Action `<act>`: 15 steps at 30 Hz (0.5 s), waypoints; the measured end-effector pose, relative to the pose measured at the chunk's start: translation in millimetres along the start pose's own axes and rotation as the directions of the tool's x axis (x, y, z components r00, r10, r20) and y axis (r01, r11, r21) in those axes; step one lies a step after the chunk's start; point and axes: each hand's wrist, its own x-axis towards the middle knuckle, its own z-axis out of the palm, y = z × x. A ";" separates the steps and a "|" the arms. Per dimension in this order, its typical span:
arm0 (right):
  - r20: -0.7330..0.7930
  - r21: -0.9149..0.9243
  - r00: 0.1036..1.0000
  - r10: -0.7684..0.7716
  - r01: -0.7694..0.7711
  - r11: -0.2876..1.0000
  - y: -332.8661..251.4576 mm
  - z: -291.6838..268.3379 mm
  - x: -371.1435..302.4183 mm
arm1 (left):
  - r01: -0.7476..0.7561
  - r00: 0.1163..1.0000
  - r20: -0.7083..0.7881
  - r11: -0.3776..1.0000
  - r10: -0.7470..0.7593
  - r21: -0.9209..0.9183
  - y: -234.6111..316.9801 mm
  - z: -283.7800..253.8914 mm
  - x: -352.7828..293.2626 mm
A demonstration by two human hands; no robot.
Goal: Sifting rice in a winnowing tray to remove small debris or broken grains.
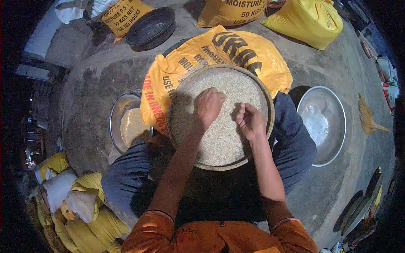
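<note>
A round woven tray (220, 168) rests across my lap, with pale rice-like grain (219, 145) spread over its bottom. My left hand (210, 106) is over the grain near the middle, fingers curled together and pointing right. Whatever those fingers hold, if anything, is hidden. Just to its right, my right hand (251, 121) hovers above the grain with thumb and fingertips pinched. Anything in that pinch is too small to make out. Under the tray's far side lies a yellow-orange printed sack (270, 63), bulging out beyond the rim.
At my left knee stands a metal basin (113, 126) partly filled with tan grain (136, 126). A shiny metal basin (321, 126) sits right of my knee. Ahead are a black pan (151, 29) and full yellow sacks (310, 23). Folded sacks (84, 211) lie behind left; a broom (368, 116) lies far right.
</note>
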 end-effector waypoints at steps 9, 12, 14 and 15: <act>0.004 -0.035 1.000 0.006 -0.006 0.999 0.5 0.6 0.2 | -0.158 0.982 -0.122 0.984 0.146 -0.089 -19.0 -5.2 -4.6; -0.014 -0.020 1.000 0.014 -0.014 1.000 1.1 2.5 -1.5 | 0.011 0.986 -0.163 0.976 -0.048 -0.218 -20.1 -7.3 -13.0; 0.003 -0.001 1.000 0.024 -0.024 1.000 1.2 -3.1 1.8 | 0.128 0.982 -0.076 0.899 -0.175 -0.418 -11.0 -13.0 -14.5; 0.018 0.016 0.999 0.035 -0.036 0.999 0.9 -6.0 3.2 | 0.126 0.982 -0.076 0.899 -0.173 -0.419 -13.2 -6.7 -15.2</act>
